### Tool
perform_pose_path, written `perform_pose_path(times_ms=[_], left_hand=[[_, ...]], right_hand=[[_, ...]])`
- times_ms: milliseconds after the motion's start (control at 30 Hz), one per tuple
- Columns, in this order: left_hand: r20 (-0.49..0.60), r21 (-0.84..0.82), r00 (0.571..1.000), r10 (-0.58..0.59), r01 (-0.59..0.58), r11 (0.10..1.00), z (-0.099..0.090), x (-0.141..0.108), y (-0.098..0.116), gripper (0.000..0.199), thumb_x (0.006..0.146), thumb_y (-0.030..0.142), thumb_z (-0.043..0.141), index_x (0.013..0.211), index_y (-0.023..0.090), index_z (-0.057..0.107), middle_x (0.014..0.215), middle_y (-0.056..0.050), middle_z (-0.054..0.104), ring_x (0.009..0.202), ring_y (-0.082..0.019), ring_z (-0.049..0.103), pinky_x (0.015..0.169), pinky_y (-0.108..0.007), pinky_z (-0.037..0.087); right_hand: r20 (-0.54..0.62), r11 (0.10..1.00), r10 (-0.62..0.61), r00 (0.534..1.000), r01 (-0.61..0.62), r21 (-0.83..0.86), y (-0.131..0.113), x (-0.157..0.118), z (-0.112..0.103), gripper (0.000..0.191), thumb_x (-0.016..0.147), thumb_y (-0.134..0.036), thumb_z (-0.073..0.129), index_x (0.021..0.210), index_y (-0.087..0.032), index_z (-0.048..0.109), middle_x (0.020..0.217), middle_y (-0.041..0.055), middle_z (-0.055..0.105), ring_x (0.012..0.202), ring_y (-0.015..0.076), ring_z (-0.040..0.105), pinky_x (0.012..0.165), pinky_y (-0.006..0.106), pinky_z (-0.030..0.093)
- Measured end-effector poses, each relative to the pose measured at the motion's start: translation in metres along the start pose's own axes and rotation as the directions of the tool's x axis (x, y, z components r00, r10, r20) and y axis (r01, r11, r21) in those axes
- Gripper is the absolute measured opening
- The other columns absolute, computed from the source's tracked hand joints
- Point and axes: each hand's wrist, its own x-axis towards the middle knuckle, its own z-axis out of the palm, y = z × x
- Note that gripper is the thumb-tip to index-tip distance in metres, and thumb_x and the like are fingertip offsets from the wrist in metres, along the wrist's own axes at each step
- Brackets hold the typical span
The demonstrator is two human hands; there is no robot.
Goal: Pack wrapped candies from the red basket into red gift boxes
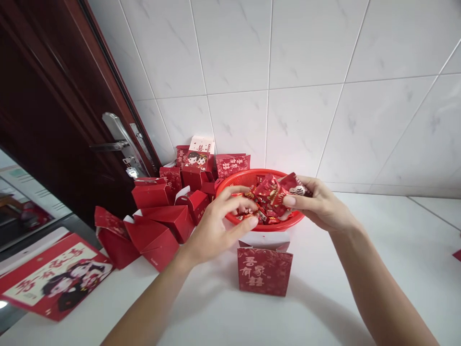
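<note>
Red wrapped candies (271, 193) are held in my right hand (320, 204), its thumb pressed across them, above the right part of a red plastic basket (297, 222). My left hand (219, 223) reaches over the basket's left side with curled fingers and thumb apart; a small wrapped candy seems to touch its fingertips, though whether it is gripped is unclear. More wrapped candies (264, 214) lie in the basket. In front of the basket, a red box (264, 271) with white characters stands upright with its top open, touched by neither hand.
Several red folded boxes (154, 235) crowd the left side of the white table (201, 307). A red printed bag (59, 276) lies at the far left. Behind are a tiled wall (302, 110) and a dark door (46, 96) with a metal handle.
</note>
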Motion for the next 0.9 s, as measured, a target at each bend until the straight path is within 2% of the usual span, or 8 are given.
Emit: perform_pose_path(times_ms=[67,200,333,433,567,733,900], left_hand=[[0.079,0.084,0.997,-0.004,-0.003,0.996,-0.003,-0.012,0.001,0.019,0.09,0.041,0.068,0.093,0.027,0.08,0.126,-0.007,0.065,0.125,-0.03,0.057,0.105,-0.041,0.05],[0.226,0.124,0.972,-0.057,0.03,0.992,0.001,-0.019,0.0,0.017,0.091,0.035,0.066,0.094,0.03,0.082,0.123,-0.005,0.068,0.118,-0.028,0.062,0.102,-0.039,0.05],[0.232,0.036,0.969,-0.085,0.079,0.996,0.008,-0.014,-0.002,0.021,0.091,0.024,0.061,0.084,0.026,0.08,0.091,0.0,0.076,0.092,-0.022,0.068,0.087,-0.031,0.053],[0.222,-0.04,0.962,-0.16,0.173,0.984,0.01,-0.014,-0.003,0.016,0.085,0.029,0.068,0.077,0.023,0.079,0.079,0.001,0.075,0.084,-0.022,0.068,0.077,-0.029,0.054],[0.205,-0.045,0.952,-0.228,0.242,0.969,0.012,-0.017,-0.001,0.018,0.074,0.037,0.08,0.071,0.019,0.078,0.068,0.0,0.072,0.077,-0.024,0.068,0.069,-0.029,0.053],[0.244,-0.01,0.941,-0.234,0.243,0.97,0.012,-0.021,0.007,0.018,0.075,0.036,0.078,0.082,0.019,0.078,0.074,-0.001,0.074,0.071,-0.021,0.066,0.065,-0.028,0.051],[0.339,0.075,0.926,-0.168,0.152,0.986,0.001,-0.026,0.019,0.02,0.079,0.039,0.073,0.089,0.022,0.078,0.092,-0.004,0.074,0.09,-0.025,0.068,0.08,-0.032,0.054]], right_hand=[[0.083,0.997,0.016,0.996,-0.01,-0.076,-0.007,-0.006,-0.005,0.03,0.073,-0.036,0.086,0.096,-0.02,0.076,0.081,0.004,0.073,0.073,0.0204,0.069,0.069,0.034,0.059],[0.258,0.973,0.132,0.957,-0.076,-0.219,-0.016,-0.016,-0.003,0.028,0.074,-0.031,0.084,0.097,-0.019,0.076,0.07,0.0,0.064,0.064,0.0155,0.06,0.062,0.029,0.054],[0.276,0.963,0.163,0.947,-0.092,-0.253,-0.016,-0.016,0.011,0.023,0.076,-0.03,0.082,0.095,-0.018,0.075,0.074,-0.0002,0.061,0.066,0.0135,0.054,0.06,0.025,0.05],[0.294,0.968,0.149,0.944,-0.079,-0.239,-0.014,-0.014,0.018,0.016,0.078,-0.029,0.08,0.086,-0.018,0.073,0.074,-0.0009,0.06,0.068,0.0126,0.054,0.062,0.023,0.049],[0.353,0.964,0.175,0.919,-0.087,-0.25,-0.011,-0.013,0.021,0.015,0.081,-0.03,0.078,0.092,-0.02,0.074,0.074,-0.0021,0.063,0.071,0.0144,0.058,0.067,0.025,0.051],[0.355,0.932,0.191,0.915,-0.056,-0.358,-0.006,-0.016,0.018,0.024,0.084,-0.042,0.075,0.096,-0.021,0.074,0.079,-0.0002,0.065,0.073,0.0159,0.058,0.067,0.026,0.049],[0.375,0.869,0.212,0.903,0.001,-0.495,-0.008,-0.02,0.015,0.031,0.089,-0.047,0.07,0.099,-0.018,0.07,0.079,0.0,0.06,0.071,0.0138,0.052,0.063,0.024,0.046]])
